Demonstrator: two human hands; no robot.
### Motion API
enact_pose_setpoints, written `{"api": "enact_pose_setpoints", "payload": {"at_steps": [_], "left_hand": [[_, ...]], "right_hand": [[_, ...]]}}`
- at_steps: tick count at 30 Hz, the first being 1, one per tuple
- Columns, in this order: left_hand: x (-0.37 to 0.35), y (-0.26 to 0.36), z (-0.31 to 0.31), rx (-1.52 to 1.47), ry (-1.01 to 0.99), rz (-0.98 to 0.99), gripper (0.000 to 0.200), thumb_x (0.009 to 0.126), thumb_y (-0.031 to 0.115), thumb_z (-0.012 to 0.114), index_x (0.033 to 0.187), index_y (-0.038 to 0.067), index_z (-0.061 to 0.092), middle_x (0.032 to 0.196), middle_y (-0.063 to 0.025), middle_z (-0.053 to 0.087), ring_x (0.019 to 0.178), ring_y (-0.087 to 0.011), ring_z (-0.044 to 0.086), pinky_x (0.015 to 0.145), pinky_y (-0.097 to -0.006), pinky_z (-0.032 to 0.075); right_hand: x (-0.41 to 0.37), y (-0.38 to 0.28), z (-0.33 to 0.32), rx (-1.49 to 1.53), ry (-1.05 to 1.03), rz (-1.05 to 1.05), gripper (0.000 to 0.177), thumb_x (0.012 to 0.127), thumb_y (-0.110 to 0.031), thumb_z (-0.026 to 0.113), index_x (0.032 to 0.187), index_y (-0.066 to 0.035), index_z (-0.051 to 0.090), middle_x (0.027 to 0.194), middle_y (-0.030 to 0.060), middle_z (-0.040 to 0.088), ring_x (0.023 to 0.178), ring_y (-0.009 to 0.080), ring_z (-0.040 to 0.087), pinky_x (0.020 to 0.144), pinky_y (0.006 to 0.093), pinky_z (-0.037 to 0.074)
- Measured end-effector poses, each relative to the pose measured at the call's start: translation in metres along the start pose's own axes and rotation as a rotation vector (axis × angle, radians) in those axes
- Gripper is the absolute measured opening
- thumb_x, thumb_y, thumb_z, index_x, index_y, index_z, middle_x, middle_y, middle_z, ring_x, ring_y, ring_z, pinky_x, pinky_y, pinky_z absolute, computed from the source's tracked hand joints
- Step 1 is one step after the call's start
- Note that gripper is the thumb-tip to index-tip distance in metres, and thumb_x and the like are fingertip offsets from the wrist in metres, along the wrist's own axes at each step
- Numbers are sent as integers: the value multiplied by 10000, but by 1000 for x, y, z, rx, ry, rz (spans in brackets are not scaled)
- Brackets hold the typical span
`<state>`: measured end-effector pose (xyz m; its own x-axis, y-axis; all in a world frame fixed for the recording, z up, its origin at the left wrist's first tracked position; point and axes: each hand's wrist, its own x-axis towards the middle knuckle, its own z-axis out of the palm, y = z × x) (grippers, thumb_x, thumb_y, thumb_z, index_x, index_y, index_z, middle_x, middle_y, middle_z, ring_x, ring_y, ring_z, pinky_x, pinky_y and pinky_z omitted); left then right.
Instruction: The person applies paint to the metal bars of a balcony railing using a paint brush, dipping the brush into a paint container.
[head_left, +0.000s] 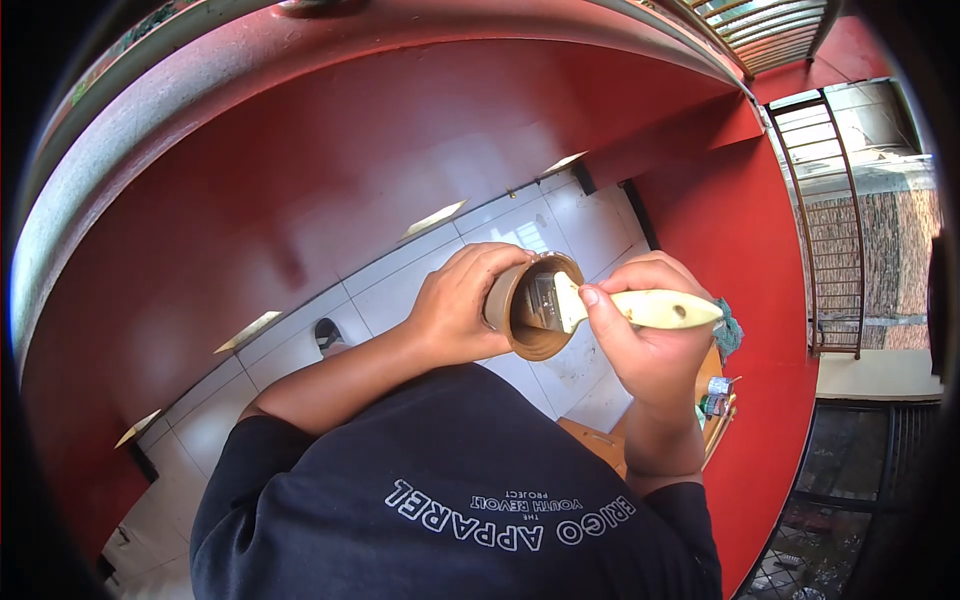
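In front of my chest, my left hand (pixel 465 305) is wrapped around the side of a brown-coated cup (pixel 541 345), its mouth tilted toward me. A paintbrush (pixel 655 308) with a pale yellow handle is pinched between the thumb and fingers of my right hand (pixel 650 340). The brush's metal band and bristles reach inside the cup, close to its inner wall. Brown coating covers the cup's rim and inside. The bristle tips are partly hidden in the cup.
A red wall (pixel 400 130) curves around ahead and to the right, topped by a pale rail (pixel 130 170). White floor tiles (pixel 395 285) lie below. At the right, a wooden table (pixel 597 447) holds small containers (pixel 716 395) and a teal cloth (pixel 730 330).
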<state>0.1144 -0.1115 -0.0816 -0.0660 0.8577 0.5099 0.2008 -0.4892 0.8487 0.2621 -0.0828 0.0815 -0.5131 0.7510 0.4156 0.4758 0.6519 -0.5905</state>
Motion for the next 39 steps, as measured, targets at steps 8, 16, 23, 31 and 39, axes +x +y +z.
{"api": "enact_pose_setpoints", "payload": {"at_steps": [8, 16, 23, 31, 39], "left_hand": [[-14, -8, -24, 36, 23, -45, 733, 570, 125, 830, 1233, 131, 517, 1190, -72, 605, 1099, -296, 586, 877, -401, 520], [-23, 6, -17, 213, 83, -96, 749, 568, 175, 886, 1216, 119, 514, 1183, -89, 608, 1094, -305, 593, 896, -395, 510], [-27, 24, 49, 341, 188, -88, 751, 563, 173, 887, 1216, 125, 518, 1163, -82, 611, 1082, -314, 591, 881, -412, 511], [-27, 27, 107, 307, 272, -200, 796, 581, 262, 914, 1245, 111, 502, 1168, -90, 612, 1077, -285, 606, 876, -391, 515], [-5, 42, 85, 81, 304, -281, 942, 527, 239, 969, 1291, 62, 448, 1213, -88, 600, 1167, -214, 577, 975, -375, 481]], "right_hand": [[-2, -4, 17, 83, 73, 129, 116, 746, 27, 745, 764, -6, 635, 718, 55, 623, 635, 106, 574, 578, 242, 438], [-18, 27, -11, 340, 173, 232, 103, 802, 34, 707, 822, 1, 612, 752, 31, 609, 665, 71, 544, 607, 210, 422], [-45, 80, -73, 366, 138, 216, 103, 816, 20, 710, 854, 1, 616, 783, 50, 627, 708, 91, 588, 646, 219, 466], [-85, 159, -107, 869, 257, 381, 98, 877, -37, 664, 941, -21, 592, 844, 71, 621, 756, 168, 643, 702, 286, 549], [-86, 198, -71, 1576, 307, 652, 106, 934, -187, 636, 920, -81, 638, 879, 56, 702, 793, 175, 707, 724, 289, 619]]}}
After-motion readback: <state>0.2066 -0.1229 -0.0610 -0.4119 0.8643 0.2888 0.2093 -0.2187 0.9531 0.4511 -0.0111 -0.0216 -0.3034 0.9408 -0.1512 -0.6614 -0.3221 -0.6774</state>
